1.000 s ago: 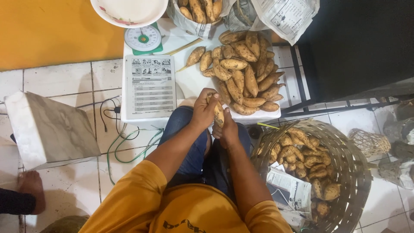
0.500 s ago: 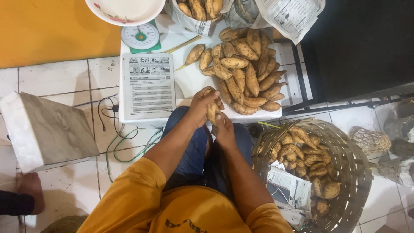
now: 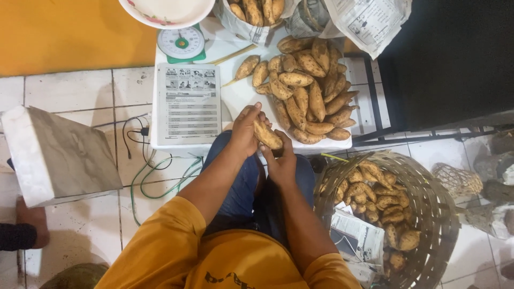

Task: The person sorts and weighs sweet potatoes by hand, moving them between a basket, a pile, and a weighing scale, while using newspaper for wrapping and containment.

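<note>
Both hands grip one sweet potato (image 3: 267,135) above the lap, at the near edge of the white board (image 3: 235,96): right hand (image 3: 281,163) beneath, left hand (image 3: 245,128) closed around it. Beyond, a potato pile (image 3: 310,91) covers the board's right side.

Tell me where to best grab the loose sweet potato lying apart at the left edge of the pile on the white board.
Grip the lone sweet potato across its thick middle, coming from its free left side. It lies tilted with tapered ends, and the pile crowds its right side, while the bare board on its left leaves room for fingers.
</note>
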